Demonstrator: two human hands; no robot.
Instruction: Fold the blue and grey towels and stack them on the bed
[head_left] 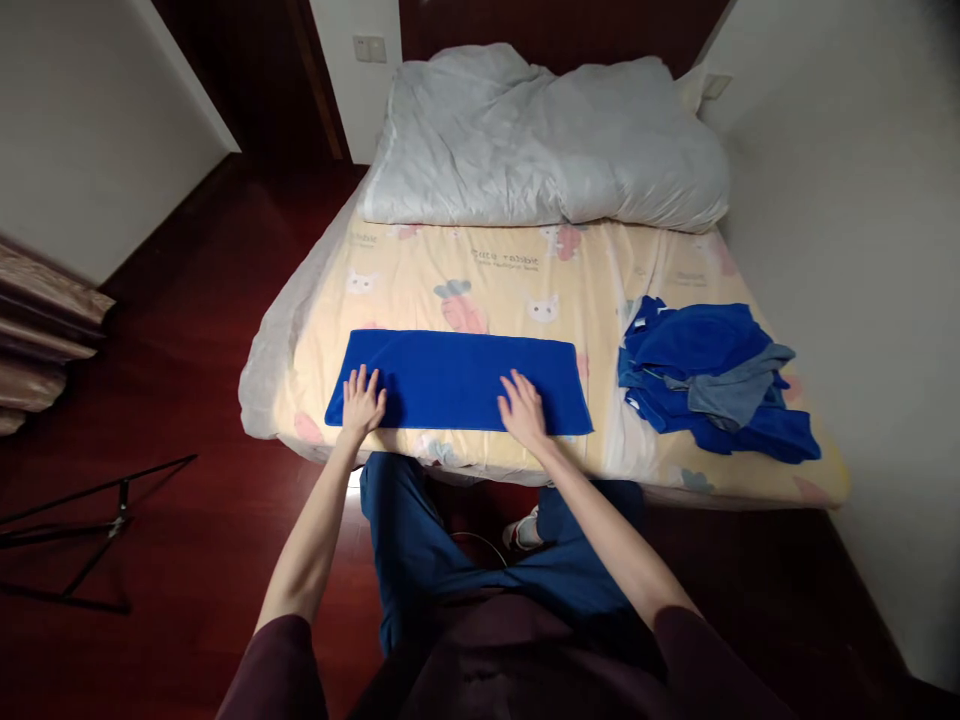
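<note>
A blue towel (pixel 442 385) lies flat as a long rectangle across the near part of the bed. My left hand (pixel 364 403) rests on its left end, palm down with the fingers spread. Toward the towel's right side, my right hand (pixel 523 408) also lies palm down, its fingers apart. Neither hand grasps anything. To the right of the towel is a crumpled pile of blue cloths (pixel 694 345), with a grey cloth (pixel 731 388) on top of it.
The bed (pixel 420 270) has a yellow sheet printed with rabbits and carrots. A folded pale quilt (pixel 540 145) fills its far end. On the floor at left stand black tripod legs (pixel 118 525), and a curtain (pixel 45 330) hangs by the wall.
</note>
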